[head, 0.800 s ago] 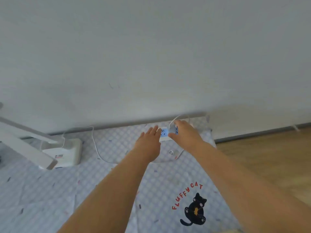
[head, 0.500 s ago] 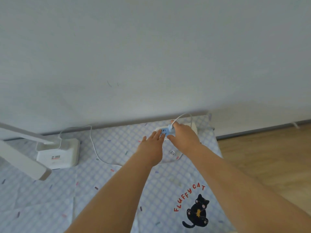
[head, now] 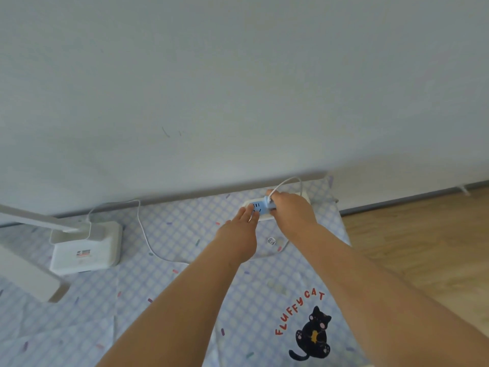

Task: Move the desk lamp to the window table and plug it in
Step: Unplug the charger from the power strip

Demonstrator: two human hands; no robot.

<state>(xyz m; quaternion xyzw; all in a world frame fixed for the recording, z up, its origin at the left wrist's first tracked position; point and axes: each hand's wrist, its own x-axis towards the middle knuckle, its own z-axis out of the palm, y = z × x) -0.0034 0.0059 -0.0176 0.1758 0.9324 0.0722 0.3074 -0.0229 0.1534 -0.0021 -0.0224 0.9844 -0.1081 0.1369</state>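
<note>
Right hand (head: pixel 292 211) grips plug (head: pixel 269 202), now seated on power strip (head: pixel 258 207); 0.5 s ago it sat higher. Left hand (head: pixel 239 234) flat, fingers steadying strip. Desk lamp (head: pixel 84 247) well left of both hands.

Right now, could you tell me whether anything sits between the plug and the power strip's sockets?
Nothing visible does. The right hand holds the plug right at the power strip, while the left hand steadies its near end; the contact itself is hidden.
</note>
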